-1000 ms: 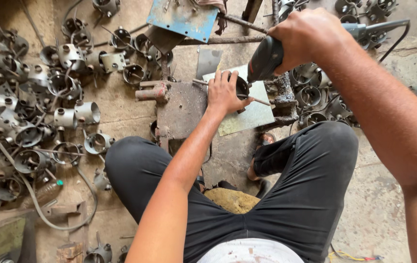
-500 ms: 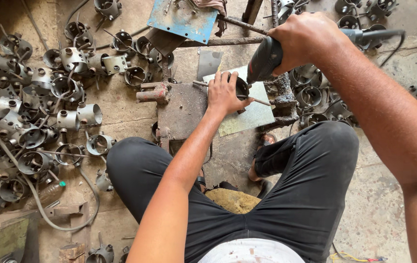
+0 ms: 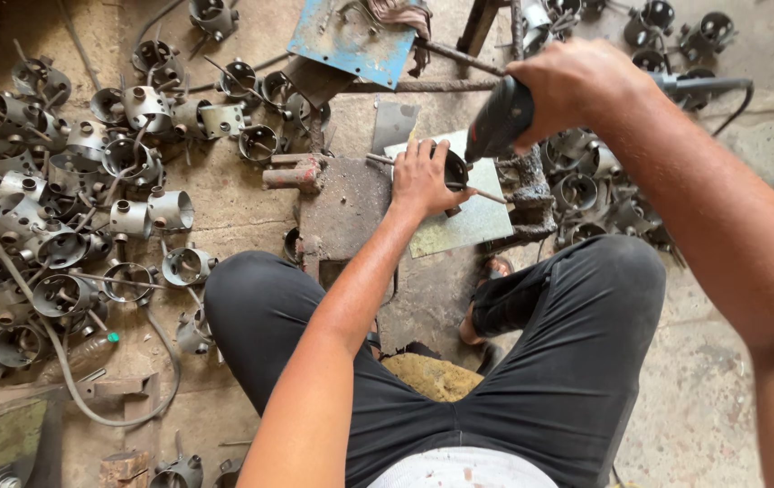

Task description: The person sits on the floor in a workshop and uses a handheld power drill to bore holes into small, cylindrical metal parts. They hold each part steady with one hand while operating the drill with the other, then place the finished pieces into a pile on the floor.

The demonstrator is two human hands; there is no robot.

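head view: person seated on floor point(image 3: 730, 398), knees apart, dark trousers, looking straight down
left hand point(image 3: 423, 176): palm down, grip clenched on ring point(image 3: 455, 168), pinning it to plate point(image 3: 459, 226)
ring: small dark round metal part, open side up, just under tool nose; thin rod point(image 3: 486, 194) sticks out to its right, w/ far end over plate
right hand point(image 3: 576, 86): grip clenched round tool point(image 3: 500, 122) body, held above & right of ring
tool: dark handheld power tool, tilted down-left toward ring; can't tell if tip touches ring; cable point(image 3: 739, 95) runs off to right
plate: pale flat metal sheet on floor betw. knees, left edge beside block point(image 3: 342, 208)
block: rusty flat slab left of plate, short pipe point(image 3: 292, 172) at its top-left corner
pile L point(image 3: 70, 208): many grey ring-shaped parts w/ short stubs, spread over floor left of left knee, some touching, some apart
pile R point(image 3: 586, 190): more of same parts right of plate, partly under right forearm
hose point(image 3: 61, 361): grey, loops across floor below pile L
blue sheet point(image 3: 351, 36): scuffed panel at top, well apart from hands
foot point(image 3: 486, 307): in sandal, below plate
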